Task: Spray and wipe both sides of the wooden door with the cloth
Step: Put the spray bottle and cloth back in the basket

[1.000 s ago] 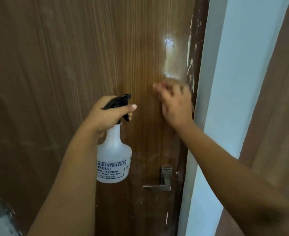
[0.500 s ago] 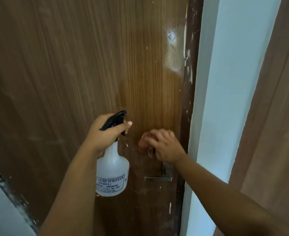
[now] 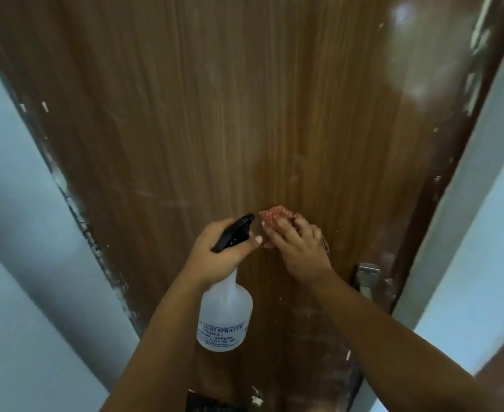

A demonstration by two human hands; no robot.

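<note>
**Cloth on the door, sprayer held ready**

Head view. The wooden door (image 3: 215,114) fills the frame, grain running top to bottom, with pale wall on the left and the frame edge on the right. White flecks and scuffs mark both long edges; a bright glare sits high on the right.

The right hand (image 3: 299,248) lies flat on the panel with its fingers spread over the cloth (image 3: 271,220), pressing it to the wood about mid-height and a little right of centre. The cloth is red-checked and mostly hidden under the palm; a corner pokes out beyond the fingertips, another bit near the wrist.

The left hand (image 3: 222,251) is wrapped round the neck of the spray bottle (image 3: 225,319), thumb stretched forward just beside the cloth. The black trigger head points at the door. The bottle hangs below the fist, translucent with a printed label (how much liquid is inside I cannot tell).

A metal door handle (image 3: 368,276) sits low on the right, near the right wrist but apart from it.

Handling, as I judge it: the cloth is soft and limp, so a flat palm keeps it spread better than a pinch. The bottle looks light, smooth plastic, best gripped at the neck. The door is stiff and may swing if pressed hard.
</note>
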